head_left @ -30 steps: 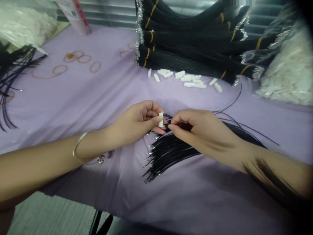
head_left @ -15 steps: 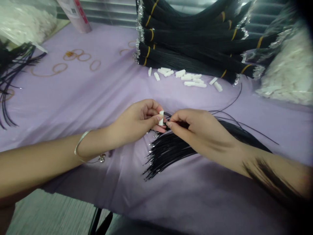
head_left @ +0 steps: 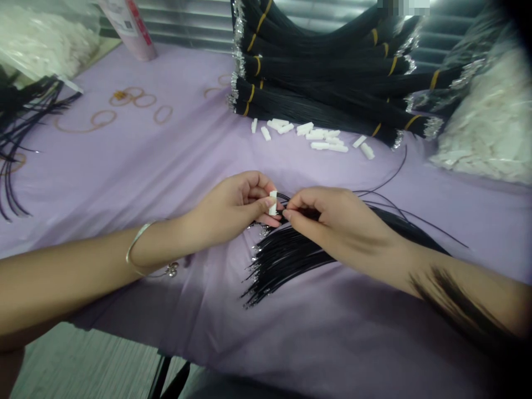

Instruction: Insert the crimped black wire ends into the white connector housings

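Between its thumb and fingers, my left hand (head_left: 245, 202) pinches a small white connector housing (head_left: 273, 203), held upright. Black wires (head_left: 283, 195) run from the housing toward my right hand (head_left: 320, 213). That hand is closed in a pinch on a black wire close to the housing's right side; how far the wire's tip reaches into it is hidden. Beneath both hands lies a loose bundle of black wires (head_left: 291, 255), its silvery terminal ends fanned toward the left. Beyond the hands, several white connector housings (head_left: 318, 134) are scattered on the purple cloth (head_left: 187, 155).
Banded black wire bundles (head_left: 316, 83) are stacked at the back. Clear bags of white pieces stand at the right (head_left: 486, 127) and far left (head_left: 45, 41). Rubber bands (head_left: 133, 97), a pink bottle (head_left: 131, 30) and more black wires (head_left: 25, 127) lie or stand leftward.
The view has shifted slightly. Both hands keep the same pinch, the white connector housing and wire staying almost where they were.
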Available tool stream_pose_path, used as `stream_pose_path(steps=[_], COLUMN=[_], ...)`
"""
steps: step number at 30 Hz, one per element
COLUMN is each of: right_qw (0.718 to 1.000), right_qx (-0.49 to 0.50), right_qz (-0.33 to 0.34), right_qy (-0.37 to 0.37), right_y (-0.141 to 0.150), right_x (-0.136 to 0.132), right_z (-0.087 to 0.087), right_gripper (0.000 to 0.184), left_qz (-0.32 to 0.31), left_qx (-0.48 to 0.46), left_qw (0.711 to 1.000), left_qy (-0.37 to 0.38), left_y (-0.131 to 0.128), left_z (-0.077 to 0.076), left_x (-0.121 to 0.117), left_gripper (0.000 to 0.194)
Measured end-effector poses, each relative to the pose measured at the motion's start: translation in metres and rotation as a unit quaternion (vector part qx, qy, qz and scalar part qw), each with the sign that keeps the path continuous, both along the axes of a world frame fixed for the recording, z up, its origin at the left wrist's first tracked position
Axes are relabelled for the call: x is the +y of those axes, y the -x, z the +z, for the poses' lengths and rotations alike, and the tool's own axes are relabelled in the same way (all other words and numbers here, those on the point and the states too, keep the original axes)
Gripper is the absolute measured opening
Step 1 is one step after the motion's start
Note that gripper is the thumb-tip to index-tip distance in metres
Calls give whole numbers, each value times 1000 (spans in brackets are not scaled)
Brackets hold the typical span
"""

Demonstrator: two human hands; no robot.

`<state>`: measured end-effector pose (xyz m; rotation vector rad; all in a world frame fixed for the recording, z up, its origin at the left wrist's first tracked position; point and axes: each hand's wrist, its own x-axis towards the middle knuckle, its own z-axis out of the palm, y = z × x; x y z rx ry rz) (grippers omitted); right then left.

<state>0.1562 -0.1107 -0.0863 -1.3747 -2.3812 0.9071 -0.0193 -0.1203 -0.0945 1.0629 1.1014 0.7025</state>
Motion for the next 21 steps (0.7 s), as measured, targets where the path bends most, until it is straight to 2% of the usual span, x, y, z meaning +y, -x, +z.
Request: stream_pose_path(steps=[10, 21], right_qw=[1000, 1000], right_qx=[-18, 6], right_qz=[12, -15], right_qy=[-6, -1], right_y=[-1, 0], right_x=[-1, -2], right_z=[3, -1], right_gripper=[20, 18], left_qz=[3, 2], left_qx=[14, 18], left_qw=[1000, 1000], left_qy=[9, 5], left_y=[-3, 0], left_z=[4, 1], left_x=[0, 1], left_gripper=[7, 5])
